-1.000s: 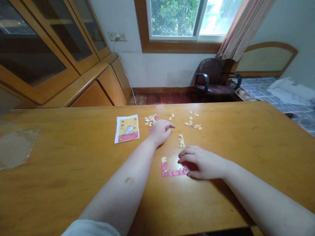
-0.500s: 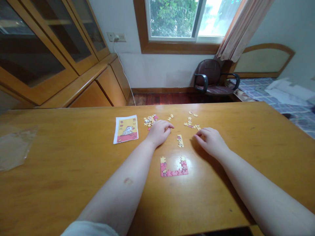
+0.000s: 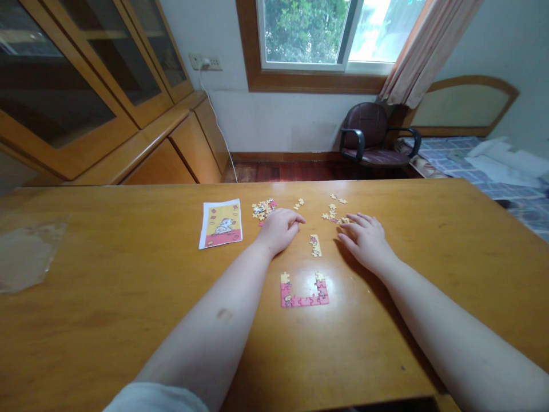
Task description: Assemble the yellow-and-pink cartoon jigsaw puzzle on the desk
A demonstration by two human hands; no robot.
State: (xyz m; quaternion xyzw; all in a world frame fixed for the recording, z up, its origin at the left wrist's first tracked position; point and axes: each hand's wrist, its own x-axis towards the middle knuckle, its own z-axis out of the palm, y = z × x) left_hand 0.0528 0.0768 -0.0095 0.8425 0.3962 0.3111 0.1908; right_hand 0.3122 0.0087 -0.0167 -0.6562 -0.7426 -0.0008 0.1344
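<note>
On the wooden table (image 3: 107, 320) lies a partly joined puzzle section (image 3: 304, 292), pink along the bottom with yellow ends. A small joined strip (image 3: 315, 245) lies beyond it. My left hand (image 3: 279, 228) rests on the table with fingers curled, beside a heap of loose pieces (image 3: 262, 209); whether it holds anything is hidden. My right hand (image 3: 364, 238) lies flat with fingers spread, its fingertips at the scattered pieces (image 3: 333, 213) on the right. A picture card (image 3: 221, 223) showing the puzzle image lies left of my left hand.
A clear plastic bag (image 3: 26, 254) lies at the table's left edge. Wooden cabinets (image 3: 86, 86) with glass doors stand along the left wall. Beyond the table are a dark armchair (image 3: 373, 137), a window and a bed (image 3: 493, 166) at the right.
My right hand left the joined puzzle section and moved away to the scattered pieces at the right. The left hand stayed where it was.
</note>
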